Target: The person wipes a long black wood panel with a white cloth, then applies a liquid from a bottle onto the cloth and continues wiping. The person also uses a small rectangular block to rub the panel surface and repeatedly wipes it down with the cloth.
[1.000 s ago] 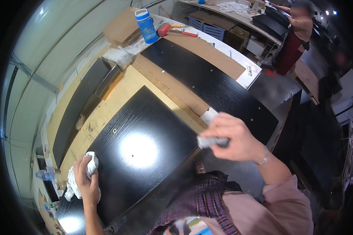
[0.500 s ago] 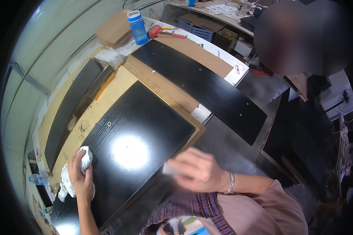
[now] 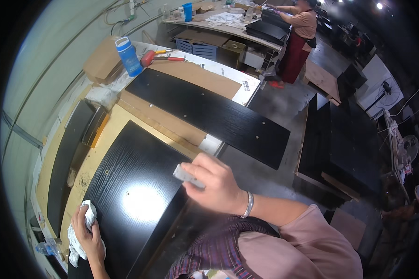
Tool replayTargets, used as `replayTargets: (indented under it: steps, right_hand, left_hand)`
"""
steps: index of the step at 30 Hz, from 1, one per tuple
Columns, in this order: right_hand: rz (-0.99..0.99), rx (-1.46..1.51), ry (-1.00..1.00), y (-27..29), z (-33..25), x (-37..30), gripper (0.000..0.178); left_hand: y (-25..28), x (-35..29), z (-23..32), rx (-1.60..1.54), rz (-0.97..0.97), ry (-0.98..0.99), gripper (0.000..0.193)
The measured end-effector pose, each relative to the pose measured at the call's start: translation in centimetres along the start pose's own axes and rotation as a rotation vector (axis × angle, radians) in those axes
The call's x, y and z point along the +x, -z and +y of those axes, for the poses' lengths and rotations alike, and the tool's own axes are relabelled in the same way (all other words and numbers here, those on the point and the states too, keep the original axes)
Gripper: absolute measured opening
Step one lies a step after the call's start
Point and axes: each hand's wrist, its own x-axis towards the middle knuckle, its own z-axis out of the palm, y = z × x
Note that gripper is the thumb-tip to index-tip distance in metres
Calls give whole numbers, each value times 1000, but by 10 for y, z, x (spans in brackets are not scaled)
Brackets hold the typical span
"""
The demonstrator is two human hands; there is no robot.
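A white cloth is bunched under my left hand, whose fingers close over it at the left edge of a black wood-grain panel. In my right hand is a small grey-white block, pinched between thumb and fingers. This block lies at or just over the panel's right edge, close to the far right corner; whether it touches cannot be made out. Light glares off the panel's middle, and a few small round fittings show on its face.
Beyond lies a second long black panel with small fittings. A blue bottle and a red-headed mallet stand behind it. A dark curved board is at left, stacked black panels at right. Another person works at a far bench.
The view has tilted up and turned right, bringing the other person into clear sight. My right hand has moved along the panel's right edge toward the far corner. The left hand stays on the cloth.
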Motion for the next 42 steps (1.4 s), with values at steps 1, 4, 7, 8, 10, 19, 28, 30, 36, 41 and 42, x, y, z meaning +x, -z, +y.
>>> replayTargets:
  steps: [1, 4, 7, 8, 10, 19, 28, 30, 36, 41, 42]
  right_hand:
    - [-5, -44, 39, 2, -1, 0, 40]
    - [-184, 86, 233, -9, -31, -18, 42]
    - [-194, 147, 268, -17, -37, -23, 41]
    - [-174, 147, 233, -7, -32, -13, 41]
    - [-83, 34, 113, 5, -19, 5, 39]
    - [-89, 26, 120, -23, -52, -25, 41]
    - [-72, 115, 98, -100, -171, -85, 36]
    - [-104, 94, 101, -120, -202, -105, 38]
    - [-193, 259, 115, -182, -273, -151, 35]
    - [210, -114, 44, -132, -230, -105, 28]
    - [260, -185, -36, -122, -213, -102, 25]
  left_hand:
    - [-2, 1, 1, -28, -2, 12, 51]
    - [-7, 3, 1, -64, -5, 25, 51]
    - [-5, 1, -2, -45, 9, 11, 50]
    - [-4, -1, -2, -24, 15, 6, 50]
    - [-1, -6, -3, -2, 19, 5, 49]
    - [13, -4, 0, -34, -60, -124, 46]
    - [116, -95, -194, -141, -11, 55, 48]
    - [135, -107, -244, -176, -6, 107, 48]
    - [173, -121, -180, 110, -97, 186, 45]
    - [192, -124, -125, 187, -224, 299, 51]
    - [190, -122, -117, 181, -240, 287, 52]
